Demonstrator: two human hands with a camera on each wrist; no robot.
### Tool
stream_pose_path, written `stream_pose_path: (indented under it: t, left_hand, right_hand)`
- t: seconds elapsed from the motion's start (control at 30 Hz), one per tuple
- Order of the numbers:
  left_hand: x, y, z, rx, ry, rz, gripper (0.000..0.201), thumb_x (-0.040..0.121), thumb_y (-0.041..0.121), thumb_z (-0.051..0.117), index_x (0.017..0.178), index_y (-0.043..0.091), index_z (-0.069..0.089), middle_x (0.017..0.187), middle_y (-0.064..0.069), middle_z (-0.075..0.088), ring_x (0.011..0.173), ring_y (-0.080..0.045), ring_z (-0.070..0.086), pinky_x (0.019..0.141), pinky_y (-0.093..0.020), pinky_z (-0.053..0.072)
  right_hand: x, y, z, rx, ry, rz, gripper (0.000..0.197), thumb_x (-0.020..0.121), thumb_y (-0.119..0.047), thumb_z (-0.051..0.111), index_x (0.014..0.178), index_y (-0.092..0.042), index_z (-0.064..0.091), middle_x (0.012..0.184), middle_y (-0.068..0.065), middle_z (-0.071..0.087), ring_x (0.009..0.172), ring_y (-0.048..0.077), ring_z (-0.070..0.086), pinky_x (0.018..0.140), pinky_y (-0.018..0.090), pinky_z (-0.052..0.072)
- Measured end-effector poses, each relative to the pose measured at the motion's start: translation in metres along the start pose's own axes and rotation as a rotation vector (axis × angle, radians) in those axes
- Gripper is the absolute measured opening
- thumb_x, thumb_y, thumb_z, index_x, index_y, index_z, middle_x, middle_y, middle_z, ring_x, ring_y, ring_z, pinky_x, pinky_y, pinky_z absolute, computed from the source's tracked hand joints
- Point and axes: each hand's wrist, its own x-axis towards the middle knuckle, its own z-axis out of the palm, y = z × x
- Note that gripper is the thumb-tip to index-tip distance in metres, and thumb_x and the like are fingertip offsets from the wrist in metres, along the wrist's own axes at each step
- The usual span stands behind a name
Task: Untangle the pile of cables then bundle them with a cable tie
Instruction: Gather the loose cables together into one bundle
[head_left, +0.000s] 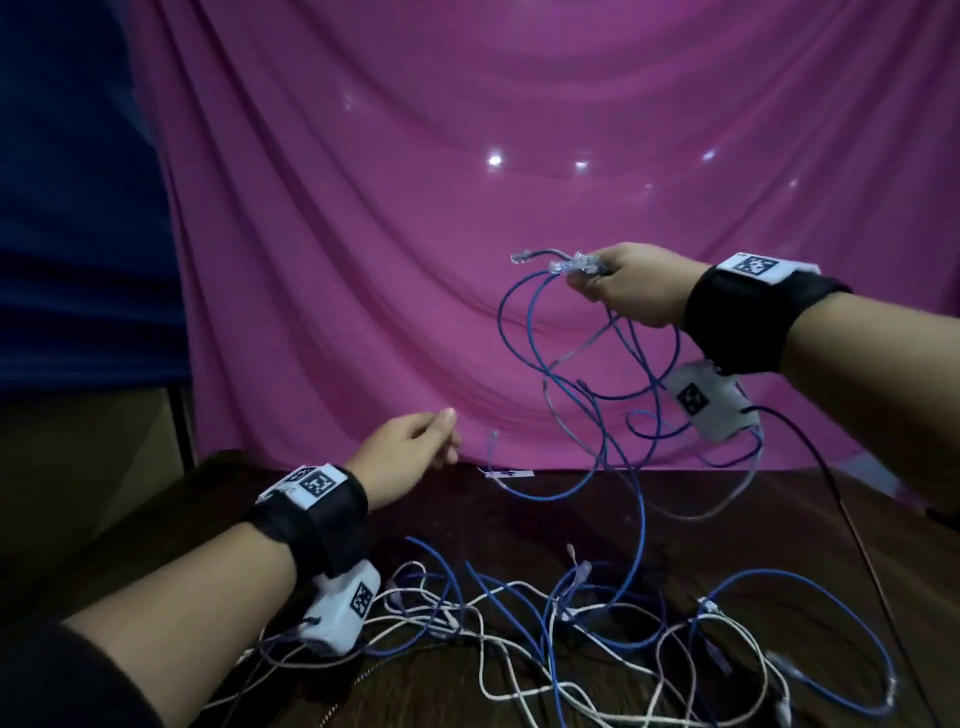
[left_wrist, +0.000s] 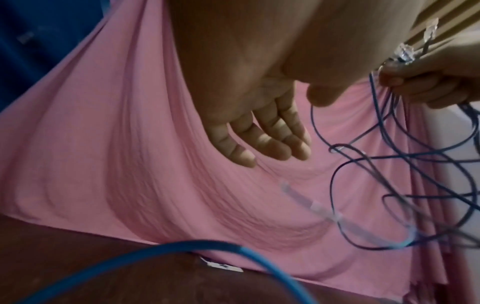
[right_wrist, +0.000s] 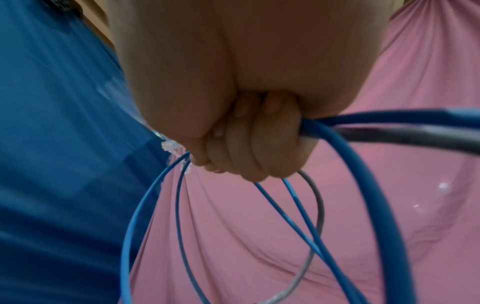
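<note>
Tangled blue and white cables (head_left: 519, 623) sprawl across the dark counter (head_left: 779, 519) at 6 o'clock, while your right hand (head_left: 634, 286) at 2 o'clock grips several lifted cable ends (head_left: 576, 265) and your left hand (head_left: 410, 452), fingers loosely spread, holds nothing.

This looks like a makeshift recording corner in a room rather than a fitted workshop. Beyond both hands a pink cloth (head_left: 467, 234) hangs in folds as a backdrop, with a blue cloth (head_left: 67, 182) out past the left hand (head_left: 410, 452). Below the hands a dark wooden table (head_left: 156, 519) carries loose network cables (head_left: 519, 623).
</note>
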Motion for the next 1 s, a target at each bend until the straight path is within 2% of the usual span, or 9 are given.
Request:
stream_pose_path:
  t: [0.07, 0.2, 0.3, 0.47, 0.57, 0.67, 0.83, 0.93, 1.0]
  left_hand:
    - [0.005, 0.006, 0.011, -0.018, 0.01, 0.0, 0.03, 0.102, 0.044, 0.053, 0.095, 0.019, 0.069, 0.086, 0.006, 0.072, 0.08, -0.01, 0.065, 0.079, -0.03, 0.05]
    - [0.01, 0.019, 0.038, 0.121, 0.062, 0.073, 0.019, 0.097, 0.036, 0.065, 0.112, 0.025, 0.065, 0.106, 0.008, 0.069, 0.101, -0.011, 0.062, 0.094, -0.025, 0.045]
    - [0.009, 0.024, 0.051, 0.098, 0.006, 0.052, 0.008, 0.098, 0.035, 0.064, 0.103, 0.028, 0.065, 0.093, 0.013, 0.069, 0.085, -0.006, 0.061, 0.084, -0.025, 0.046]
    - [-0.009, -0.002, 0.046, 0.179, -0.165, 0.026, 0.018, 0.099, 0.039, 0.063, 0.096, 0.023, 0.07, 0.07, 0.01, 0.072, 0.055, 0.003, 0.056, 0.068, -0.027, 0.049]
    - [-0.02, -0.026, 0.034, 0.181, -0.213, -0.056, 0.016, 0.098, 0.04, 0.063, 0.096, 0.027, 0.071, 0.081, 0.004, 0.076, 0.067, -0.002, 0.066, 0.069, -0.026, 0.051]
    - [-0.027, -0.048, 0.03, 0.154, -0.254, -0.171, 0.016, 0.099, 0.038, 0.063, 0.096, 0.025, 0.072, 0.093, -0.008, 0.077, 0.076, -0.018, 0.071, 0.068, -0.031, 0.051]
    - [-0.034, -0.058, 0.037, 0.257, -0.342, -0.191, 0.02, 0.098, 0.041, 0.062, 0.091, 0.025, 0.071, 0.083, -0.001, 0.076, 0.063, -0.004, 0.065, 0.055, -0.029, 0.054]
    - [-0.037, -0.054, 0.044, 0.366, -0.355, -0.125, 0.019, 0.097, 0.043, 0.062, 0.09, 0.028, 0.071, 0.085, 0.002, 0.075, 0.075, -0.008, 0.066, 0.076, -0.032, 0.056]
    - [-0.039, -0.044, 0.047, 0.497, -0.343, -0.048, 0.016, 0.096, 0.045, 0.062, 0.095, 0.032, 0.071, 0.093, 0.012, 0.074, 0.09, -0.005, 0.067, 0.091, -0.032, 0.052]
  right_hand:
    - [0.0, -0.002, 0.001, 0.041, 0.013, 0.005, 0.041, 0.103, -0.047, 0.047, 0.075, -0.018, 0.051, 0.052, -0.006, 0.042, 0.034, 0.006, 0.034, 0.035, 0.016, 0.03]
    - [-0.001, -0.006, 0.003, 0.119, -0.028, -0.001, 0.038, 0.102, -0.047, 0.049, 0.075, -0.02, 0.051, 0.039, -0.01, 0.038, 0.03, 0.006, 0.028, 0.031, 0.016, 0.026]
    - [-0.002, 0.003, 0.007, 0.14, -0.074, 0.038, 0.039, 0.101, -0.048, 0.052, 0.074, -0.02, 0.053, 0.041, -0.009, 0.038, 0.033, 0.01, 0.03, 0.032, 0.017, 0.027]
    - [0.001, 0.054, -0.001, -0.192, -0.008, 0.169, 0.044, 0.103, -0.046, 0.048, 0.087, -0.009, 0.065, 0.077, 0.015, 0.059, 0.075, 0.033, 0.058, 0.067, 0.033, 0.041]
    - [0.011, 0.101, -0.032, -0.319, 0.167, 0.323, 0.041, 0.104, -0.038, 0.05, 0.11, 0.0, 0.067, 0.11, 0.027, 0.067, 0.105, 0.043, 0.064, 0.084, 0.04, 0.048]
    - [0.018, 0.13, -0.057, -0.421, 0.226, 0.366, 0.034, 0.102, -0.034, 0.053, 0.11, -0.004, 0.066, 0.114, 0.028, 0.066, 0.106, 0.045, 0.063, 0.086, 0.043, 0.051]
    - [0.006, 0.145, -0.019, -0.478, -0.124, 0.37, 0.043, 0.102, -0.035, 0.054, 0.117, 0.004, 0.064, 0.118, 0.03, 0.066, 0.11, 0.045, 0.064, 0.099, 0.049, 0.048]
    - [-0.014, 0.151, 0.023, -0.435, -0.369, 0.387, 0.012, 0.099, -0.028, 0.061, 0.096, -0.017, 0.063, 0.116, 0.018, 0.065, 0.104, 0.033, 0.062, 0.098, 0.04, 0.048]
    - [-0.03, 0.15, 0.053, -0.425, -0.44, 0.317, 0.027, 0.098, -0.027, 0.063, 0.077, -0.03, 0.048, 0.106, 0.008, 0.057, 0.094, 0.024, 0.052, 0.093, 0.034, 0.045]
